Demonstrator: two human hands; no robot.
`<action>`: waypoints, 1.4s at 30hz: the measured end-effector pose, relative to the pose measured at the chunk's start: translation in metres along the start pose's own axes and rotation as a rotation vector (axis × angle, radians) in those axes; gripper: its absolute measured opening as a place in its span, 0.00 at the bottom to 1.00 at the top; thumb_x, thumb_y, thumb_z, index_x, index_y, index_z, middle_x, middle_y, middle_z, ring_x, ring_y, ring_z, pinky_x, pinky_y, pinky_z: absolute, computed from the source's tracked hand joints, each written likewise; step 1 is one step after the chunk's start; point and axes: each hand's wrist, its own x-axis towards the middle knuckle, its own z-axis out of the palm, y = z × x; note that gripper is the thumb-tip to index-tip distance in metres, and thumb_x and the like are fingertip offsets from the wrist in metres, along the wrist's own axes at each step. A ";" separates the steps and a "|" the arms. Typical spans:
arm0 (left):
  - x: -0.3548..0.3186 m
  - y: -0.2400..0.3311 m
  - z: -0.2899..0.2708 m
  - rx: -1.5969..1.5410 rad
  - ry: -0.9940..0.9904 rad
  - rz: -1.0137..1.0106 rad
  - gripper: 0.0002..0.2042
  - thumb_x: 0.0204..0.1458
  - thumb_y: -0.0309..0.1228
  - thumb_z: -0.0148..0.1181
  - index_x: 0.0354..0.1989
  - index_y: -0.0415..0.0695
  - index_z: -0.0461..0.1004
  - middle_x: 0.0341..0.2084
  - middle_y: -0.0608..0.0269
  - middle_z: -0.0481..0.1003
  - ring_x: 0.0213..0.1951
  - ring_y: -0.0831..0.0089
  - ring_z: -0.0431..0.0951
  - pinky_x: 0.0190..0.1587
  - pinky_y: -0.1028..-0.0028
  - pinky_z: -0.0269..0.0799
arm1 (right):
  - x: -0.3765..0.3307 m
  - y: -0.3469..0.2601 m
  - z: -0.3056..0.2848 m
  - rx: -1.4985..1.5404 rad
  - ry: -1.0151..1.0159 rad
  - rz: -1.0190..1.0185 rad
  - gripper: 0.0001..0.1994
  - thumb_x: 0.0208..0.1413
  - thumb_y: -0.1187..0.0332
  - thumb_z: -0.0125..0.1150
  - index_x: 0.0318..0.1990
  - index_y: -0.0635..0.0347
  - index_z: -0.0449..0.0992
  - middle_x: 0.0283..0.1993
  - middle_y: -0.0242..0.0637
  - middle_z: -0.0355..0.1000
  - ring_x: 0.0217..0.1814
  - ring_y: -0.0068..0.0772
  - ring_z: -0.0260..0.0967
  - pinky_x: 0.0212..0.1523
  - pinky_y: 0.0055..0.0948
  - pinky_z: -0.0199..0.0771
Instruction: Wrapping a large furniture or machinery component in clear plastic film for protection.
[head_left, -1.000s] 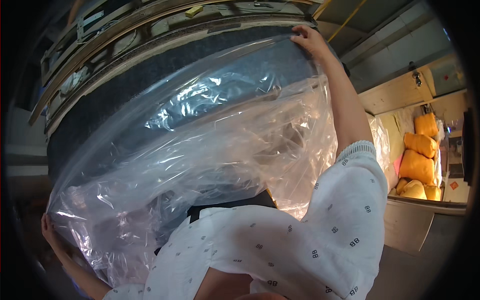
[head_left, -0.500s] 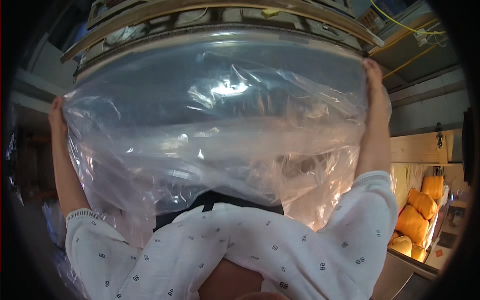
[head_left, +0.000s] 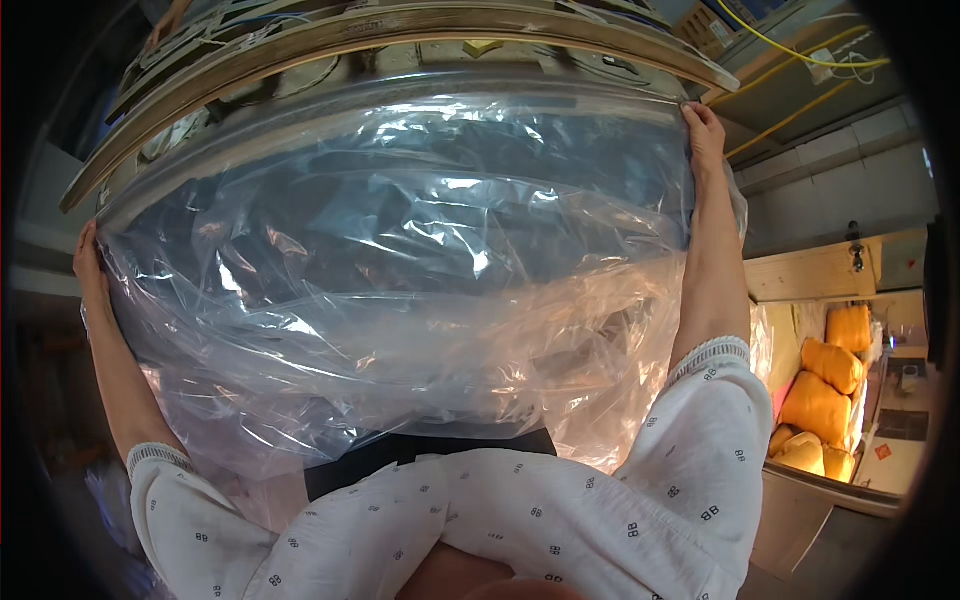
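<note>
A wide clear plastic sheet point(head_left: 400, 310) is stretched out between my arms, wrinkled and full of bright glints. Its far edge runs in a tight band from one hand to the other, with dark blue-grey showing through the film behind it. At the left end my left hand point(head_left: 88, 258) grips the sheet's corner, its fingers partly hidden. My right hand point(head_left: 706, 135) pinches the opposite corner, at the far right. The near part of the film hangs in loose folds toward my body.
Beyond the sheet lies a long wooden beam point(head_left: 400, 27) with a cluttered frame behind it. Yellow cables point(head_left: 770, 40) hang at the upper right. Orange bundles point(head_left: 818, 405) are visible through an opening on the right, below a wooden board point(head_left: 815, 270).
Both hands keep hold of the plastic sheet, and both appear further left in view. The film has become more crumpled, with more glints. The beam now slants lower at its left end.
</note>
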 end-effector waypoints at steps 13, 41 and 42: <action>0.021 -0.013 -0.038 -0.160 -0.029 -0.094 0.16 0.50 0.35 0.55 0.43 0.37 0.70 0.38 0.64 0.70 0.43 0.75 0.70 0.46 0.76 0.66 | 0.012 0.006 0.007 -0.488 0.305 -0.093 0.18 0.38 0.59 0.64 0.30 0.65 0.68 0.40 0.46 0.58 0.39 0.39 0.57 0.45 0.31 0.58; -0.078 0.179 -0.433 2.069 0.251 -0.145 0.28 0.54 0.52 0.36 0.50 0.41 0.68 0.43 0.46 0.72 0.48 0.57 0.70 0.48 0.60 0.64 | -0.213 -0.193 0.044 0.218 -0.784 0.288 0.09 0.56 0.61 0.50 0.27 0.52 0.64 0.25 0.20 0.54 0.28 0.12 0.50 0.30 0.17 0.52; -0.071 0.126 -0.370 1.962 0.249 -0.078 0.26 0.53 0.50 0.39 0.49 0.41 0.68 0.43 0.46 0.71 0.48 0.56 0.70 0.48 0.60 0.65 | -0.230 -0.220 0.053 0.237 -0.831 0.312 0.09 0.55 0.61 0.50 0.27 0.52 0.63 0.24 0.20 0.54 0.27 0.12 0.49 0.29 0.16 0.51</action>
